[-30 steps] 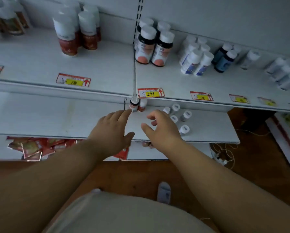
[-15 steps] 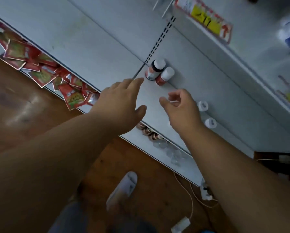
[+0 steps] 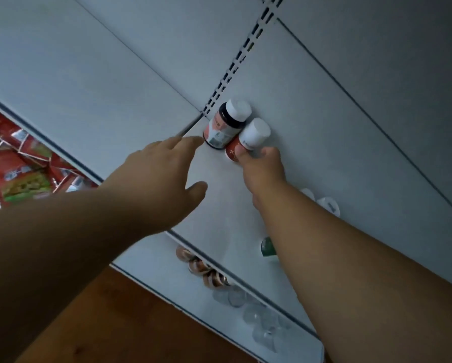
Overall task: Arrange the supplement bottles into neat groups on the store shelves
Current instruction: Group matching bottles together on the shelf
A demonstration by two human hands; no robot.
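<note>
now | red bottle (image 3: pixel 234 151) pinched by right hand (image 3: pixel 263 171) fingers (image 3: pixel 243 154) | left hand (image 3: pixel 164 176) beside

Grey shelf (image 3: pixel 311 153) bearing bottles (image 3: pixel 226 127)

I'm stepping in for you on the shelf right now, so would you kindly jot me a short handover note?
Right hand: grips the red bottle at the back of the middle shelf.
Left hand: open, fingers reaching toward the dark bottle beside it; contact unclear.
Done: these two bottles stand together, upright.
Left: the white-capped bottles and a green one behind the right forearm are ungrouped.
</note>
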